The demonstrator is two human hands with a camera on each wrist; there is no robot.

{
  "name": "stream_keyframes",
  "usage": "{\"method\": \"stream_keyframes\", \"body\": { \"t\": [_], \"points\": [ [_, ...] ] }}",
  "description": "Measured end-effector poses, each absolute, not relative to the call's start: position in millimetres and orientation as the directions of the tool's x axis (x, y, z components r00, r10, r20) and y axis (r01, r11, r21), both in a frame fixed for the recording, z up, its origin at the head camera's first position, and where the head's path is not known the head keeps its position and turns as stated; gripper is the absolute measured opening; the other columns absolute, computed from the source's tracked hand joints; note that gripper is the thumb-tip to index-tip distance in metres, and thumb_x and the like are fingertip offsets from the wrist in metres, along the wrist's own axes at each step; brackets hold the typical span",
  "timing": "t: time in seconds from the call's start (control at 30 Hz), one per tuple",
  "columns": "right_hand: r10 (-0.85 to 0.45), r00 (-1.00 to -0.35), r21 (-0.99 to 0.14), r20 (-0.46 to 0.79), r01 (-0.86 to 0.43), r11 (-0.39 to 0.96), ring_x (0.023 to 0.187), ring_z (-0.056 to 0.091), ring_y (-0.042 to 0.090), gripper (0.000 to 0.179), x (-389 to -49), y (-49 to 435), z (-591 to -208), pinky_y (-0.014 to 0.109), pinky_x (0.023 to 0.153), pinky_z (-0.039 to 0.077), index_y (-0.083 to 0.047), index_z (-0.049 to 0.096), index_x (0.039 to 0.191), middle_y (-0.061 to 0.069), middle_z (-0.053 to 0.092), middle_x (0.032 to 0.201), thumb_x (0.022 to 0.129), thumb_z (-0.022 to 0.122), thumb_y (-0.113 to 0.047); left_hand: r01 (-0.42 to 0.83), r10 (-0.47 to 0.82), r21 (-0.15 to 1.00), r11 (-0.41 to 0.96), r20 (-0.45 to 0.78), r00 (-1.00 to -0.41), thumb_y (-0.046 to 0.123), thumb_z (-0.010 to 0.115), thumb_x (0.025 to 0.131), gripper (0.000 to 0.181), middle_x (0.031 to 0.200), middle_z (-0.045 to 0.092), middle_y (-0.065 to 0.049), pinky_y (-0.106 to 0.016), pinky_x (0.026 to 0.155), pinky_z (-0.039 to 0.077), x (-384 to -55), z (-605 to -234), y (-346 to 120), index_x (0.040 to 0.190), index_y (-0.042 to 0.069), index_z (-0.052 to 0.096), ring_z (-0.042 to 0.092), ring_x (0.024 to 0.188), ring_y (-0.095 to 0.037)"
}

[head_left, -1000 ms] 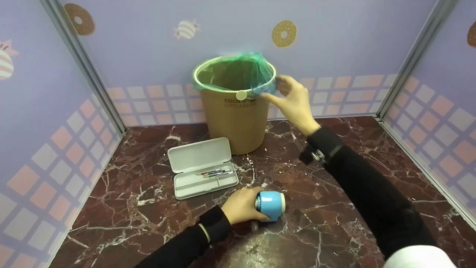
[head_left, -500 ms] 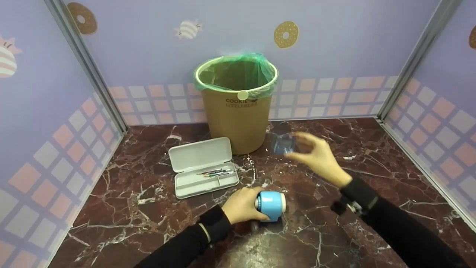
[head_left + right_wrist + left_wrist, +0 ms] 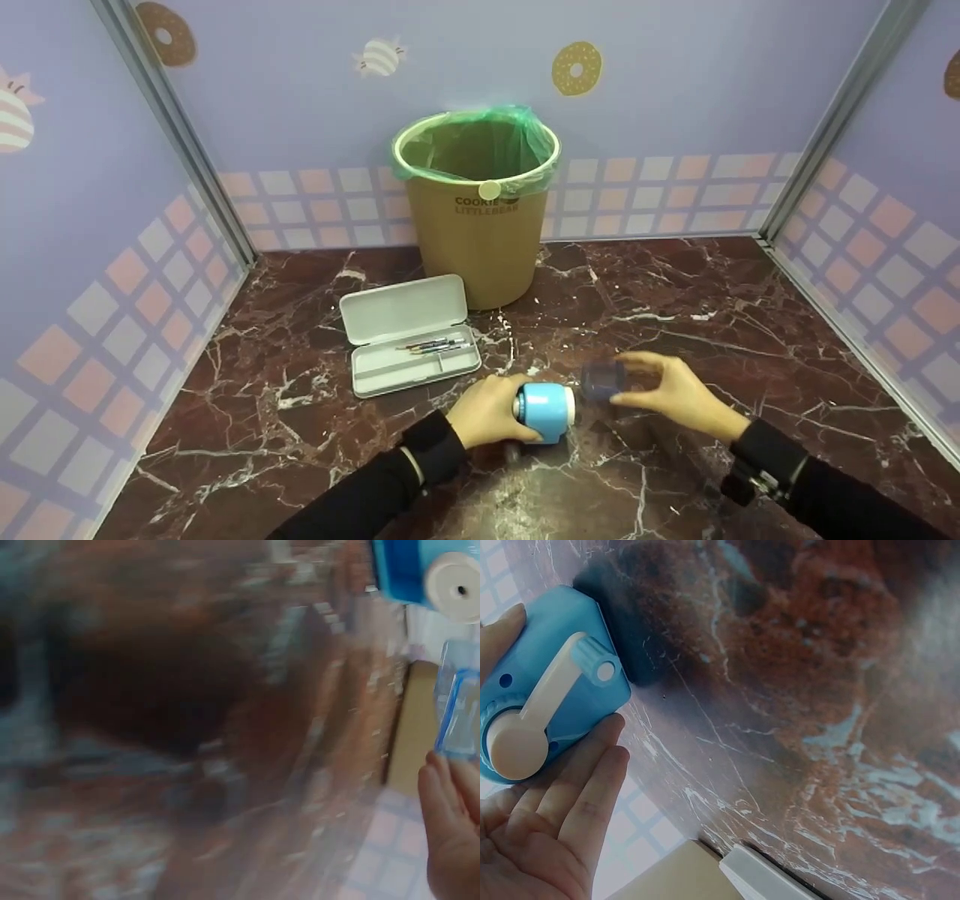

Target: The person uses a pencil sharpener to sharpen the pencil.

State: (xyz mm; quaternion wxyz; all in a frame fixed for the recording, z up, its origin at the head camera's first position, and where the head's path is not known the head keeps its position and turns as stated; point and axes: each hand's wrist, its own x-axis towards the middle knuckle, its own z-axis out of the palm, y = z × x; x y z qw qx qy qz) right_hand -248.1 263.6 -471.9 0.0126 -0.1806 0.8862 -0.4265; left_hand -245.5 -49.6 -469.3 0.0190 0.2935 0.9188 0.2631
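My left hand [image 3: 491, 412] grips a blue crank pencil sharpener [image 3: 545, 414] lying on its side on the marble-patterned tabletop. In the left wrist view its cream crank handle [image 3: 551, 694] with a blue knob shows, and the thumb and fingers lie around the blue body. My right hand [image 3: 679, 394] pinches a clear bluish plastic shavings drawer [image 3: 602, 379] between thumb and fingers, just right of the sharpener. The drawer [image 3: 459, 709] looks see-through and bare inside in the right wrist view. There the sharpener's round cream end [image 3: 454, 586] shows above it.
A tan trash bin [image 3: 480, 247] lined with a green bag stands against the back wall. In front of it lies an open white pencil case [image 3: 390, 382] with several pencils [image 3: 435, 346] in it. Patterned walls [image 3: 862, 225] enclose the tabletop [image 3: 300, 465].
My right hand has moved from the bin's right rim down toward me with the drawer, ending beside the sharpener. My left hand and the sharpener have stayed in place.
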Motion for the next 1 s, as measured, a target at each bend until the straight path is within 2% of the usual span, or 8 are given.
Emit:
{"method": "stream_keyframes", "body": {
  "t": [0.33,0.57,0.83,1.0],
  "points": [
    [-0.503,-0.864,-0.751,0.018,-0.344,0.564,0.126,0.063,0.045,0.07,-237.6,264.5,-494.9,0.049,0.103,0.054,-0.001,0.058,0.139,0.025,0.062,0.14,0.082,0.085,-0.033,0.527,0.546,0.488,0.695,0.118,-0.829,0.038,0.095,0.065,0.062,0.1,0.078,-0.008,-0.029,0.075,0.057,-246.6,-469.5,-49.7,0.114,0.01,0.069,0.073,0.085,-0.018],
    [-0.523,-0.852,-0.757,0.004,-0.344,0.556,0.127,0.063,0.044,0.072,-239.3,254.9,-497.1,0.05,0.103,0.054,0.0,0.057,0.14,0.024,0.062,0.142,0.082,0.085,-0.033,0.518,0.541,0.493,0.699,0.109,-0.834,0.039,0.095,0.066,0.063,0.102,0.078,-0.007,-0.028,0.077,0.057,-246.6,-467.8,-49.2,0.115,0.01,0.069,0.072,0.086,-0.018],
    [-0.537,-0.843,-0.817,0.005,-0.313,0.484,0.127,0.063,0.044,0.073,-241.1,244.4,-502.4,0.045,0.104,0.053,0.006,0.055,0.14,0.029,0.06,0.142,0.082,0.086,-0.024,0.518,0.539,0.492,0.699,0.113,-0.835,0.04,0.095,0.065,0.063,0.099,0.078,-0.007,-0.027,0.074,0.056,-247.3,-469.0,-49.3,0.115,0.01,0.069,0.071,0.082,-0.015],
    [-0.532,-0.846,-0.822,0.012,-0.311,0.477,0.124,0.065,0.043,0.073,-242.8,238.8,-505.7,0.041,0.103,0.055,0.006,0.055,0.139,0.028,0.061,0.14,0.081,0.087,-0.025,0.52,0.543,0.496,0.695,0.111,-0.832,0.039,0.095,0.066,0.065,0.1,0.078,-0.006,-0.027,0.075,0.057,-247.0,-470.5,-49.5,0.118,0.01,0.069,0.072,0.084,-0.016]
  ]
}}
